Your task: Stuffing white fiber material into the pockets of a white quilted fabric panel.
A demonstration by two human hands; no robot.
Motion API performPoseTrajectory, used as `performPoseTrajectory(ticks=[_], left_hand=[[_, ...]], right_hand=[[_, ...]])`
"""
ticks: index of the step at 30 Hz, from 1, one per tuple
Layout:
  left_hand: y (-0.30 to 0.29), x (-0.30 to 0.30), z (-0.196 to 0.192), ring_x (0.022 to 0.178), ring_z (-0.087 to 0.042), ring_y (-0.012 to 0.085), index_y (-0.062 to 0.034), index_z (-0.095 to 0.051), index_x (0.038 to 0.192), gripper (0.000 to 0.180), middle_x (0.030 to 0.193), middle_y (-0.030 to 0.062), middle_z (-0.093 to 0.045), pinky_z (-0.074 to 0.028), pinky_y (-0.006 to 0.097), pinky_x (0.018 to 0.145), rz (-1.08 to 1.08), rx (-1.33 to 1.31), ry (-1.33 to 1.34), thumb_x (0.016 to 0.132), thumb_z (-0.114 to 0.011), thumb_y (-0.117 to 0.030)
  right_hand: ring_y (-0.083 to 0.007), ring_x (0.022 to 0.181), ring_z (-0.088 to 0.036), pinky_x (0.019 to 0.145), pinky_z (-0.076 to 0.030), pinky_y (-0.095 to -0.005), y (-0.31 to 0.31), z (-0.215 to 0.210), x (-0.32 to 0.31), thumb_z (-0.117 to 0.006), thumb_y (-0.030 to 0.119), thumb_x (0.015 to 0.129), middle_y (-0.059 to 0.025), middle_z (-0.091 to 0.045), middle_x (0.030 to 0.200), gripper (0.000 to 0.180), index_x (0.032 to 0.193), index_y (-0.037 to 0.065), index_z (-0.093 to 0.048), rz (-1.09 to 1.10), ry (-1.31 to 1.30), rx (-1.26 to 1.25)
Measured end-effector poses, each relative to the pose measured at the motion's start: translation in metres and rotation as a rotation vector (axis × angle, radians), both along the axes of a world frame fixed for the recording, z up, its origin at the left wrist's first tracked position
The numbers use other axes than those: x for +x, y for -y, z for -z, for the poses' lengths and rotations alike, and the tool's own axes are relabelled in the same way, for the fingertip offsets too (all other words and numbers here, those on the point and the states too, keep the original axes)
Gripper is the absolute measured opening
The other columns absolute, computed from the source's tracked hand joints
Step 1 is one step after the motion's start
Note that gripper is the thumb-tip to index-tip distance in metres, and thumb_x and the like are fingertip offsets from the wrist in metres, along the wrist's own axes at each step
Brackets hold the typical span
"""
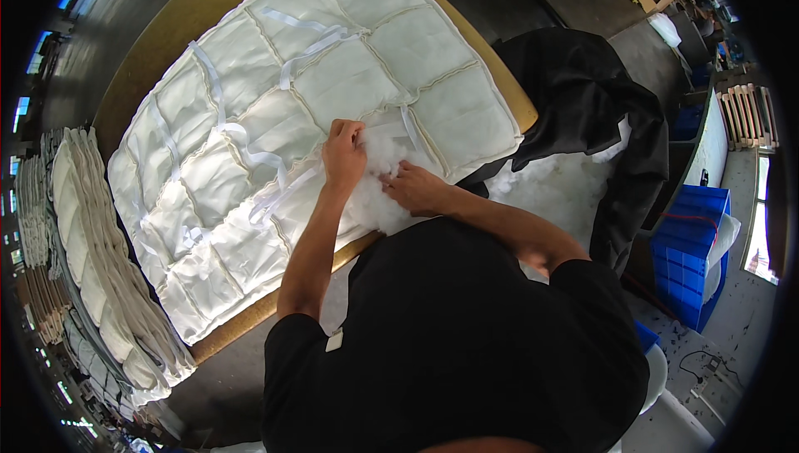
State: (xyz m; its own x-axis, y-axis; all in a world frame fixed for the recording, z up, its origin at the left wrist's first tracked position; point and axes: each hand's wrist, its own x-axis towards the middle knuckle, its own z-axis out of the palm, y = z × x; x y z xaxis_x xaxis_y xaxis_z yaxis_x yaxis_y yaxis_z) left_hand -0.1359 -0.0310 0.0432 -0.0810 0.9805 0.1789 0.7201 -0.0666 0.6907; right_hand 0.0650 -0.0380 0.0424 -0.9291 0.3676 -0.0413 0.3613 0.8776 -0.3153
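Observation:
A white quilted cover (341,82) with stitched square pockets and loose white ribbons (312,45) lies across a tan-topped table. At its near side, my left hand (344,155) is closed, pinching the edge of the cover's fabric. A clump of white fibre stuffing (379,203) bulges out between my hands. My right hand (416,189) is just to the right of it, fingers curled into the fluff and partly hidden by it. More loose stuffing (553,195) sits to my right in a black cloth (574,78) beside the table.
The tan table edge (516,95) runs along the right of the cover. Stacked white quilted pieces (100,261) stand at the left. A blue plastic crate (689,241) is at the right, with a bundle of wooden slats (746,116) beyond it.

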Motion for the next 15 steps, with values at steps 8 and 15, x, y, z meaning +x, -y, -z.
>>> performPoseTrajectory(ticks=[8, 15], left_hand=[[0.052, 0.033, -0.01, 0.095, -0.063, 0.0304, -0.0066, -0.066, 0.097, 0.03, 0.105, 0.0093, -0.062, -0.05, 0.043, 0.082, -0.076, 0.301, -0.016, 0.07, -0.065, 0.008], [0.081, 0.049, 0.018, 0.113, -0.056, 0.0324, 0.0033, -0.063, 0.118, 0.048, 0.122, 0.0173, -0.059, -0.021, 0.063, 0.115, 0.072, 0.067, -0.37, 0.077, -0.068, -0.02]], right_hand=[[-0.0319, 0.115, -0.059, 0.111, -0.033, -0.0453, -0.015, 0.033, -0.01, -0.063, 0.019, 0.082, -0.0167, -0.065, 0.12, 0.029, 0.106, 0.004, -0.072, 0.403, 0.037, 0.032], [-0.0416, 0.126, -0.05, 0.114, -0.033, -0.0524, -0.009, 0.0, 0.017, -0.069, 0.021, 0.081, -0.0257, -0.054, 0.132, 0.058, 0.132, -0.003, -0.054, 0.312, -0.231, -0.044]])
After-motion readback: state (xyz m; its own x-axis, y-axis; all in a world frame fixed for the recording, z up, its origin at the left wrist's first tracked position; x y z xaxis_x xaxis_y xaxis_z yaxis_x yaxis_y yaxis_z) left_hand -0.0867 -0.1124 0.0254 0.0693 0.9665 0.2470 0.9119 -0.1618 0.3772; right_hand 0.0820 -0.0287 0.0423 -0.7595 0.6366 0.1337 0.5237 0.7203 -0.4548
